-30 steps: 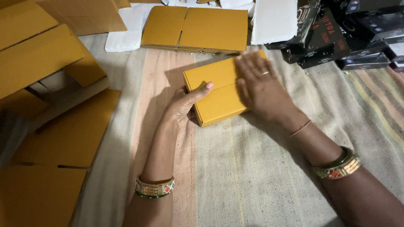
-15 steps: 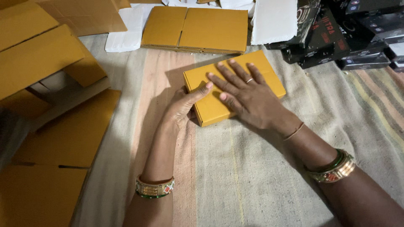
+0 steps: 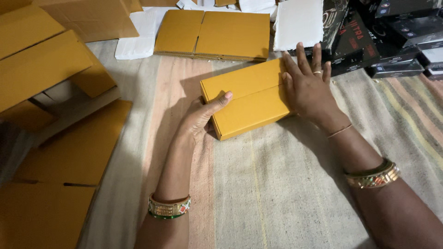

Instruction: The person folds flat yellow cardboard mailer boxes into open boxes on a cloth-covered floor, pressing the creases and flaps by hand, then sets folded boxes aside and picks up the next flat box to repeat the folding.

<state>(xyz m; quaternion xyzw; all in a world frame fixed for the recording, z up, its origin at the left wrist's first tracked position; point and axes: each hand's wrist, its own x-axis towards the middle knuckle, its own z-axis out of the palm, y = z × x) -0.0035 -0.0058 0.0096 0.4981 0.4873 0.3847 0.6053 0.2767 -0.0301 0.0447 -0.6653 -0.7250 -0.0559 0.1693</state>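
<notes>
At the far left, flat yellow cardboard sheets [image 3: 50,152] lie overlapping on the floor, unfolded and slotted, with a further folded yellow piece [image 3: 39,69] above them. Moving right, a white flat card [image 3: 136,39] lies near the top, and beside it a stack of flattened yellow cartons [image 3: 212,34] rests along the upper edge of the striped cloth [image 3: 277,193].

In the middle of that cloth sits the closed yellow box [image 3: 247,99], lying flat and slightly turned. The left hand [image 3: 200,117] holds its near left corner: the thumb lies on top of the lid, the other fingers are tucked under or behind the side and I cannot tell how they sit. The right hand [image 3: 307,87] lies palm down on the right end of the lid, fingers spread and extended, pressing flat over the seam where the flap meets the top.

The box looks like thin corrugated card, so it is probably light and fairly stiff along its folds but apt to dent or bow in the middle of the lid if pushed hard. Its matt surface should give good grip. The edges and corners look like the safest places to take hold, one hand at each short end.

To the right, a white rectangular panel [image 3: 299,23] leans at the top, and past it a pile of black glossy printed cartons [image 3: 387,37] fills the upper right corner
</notes>
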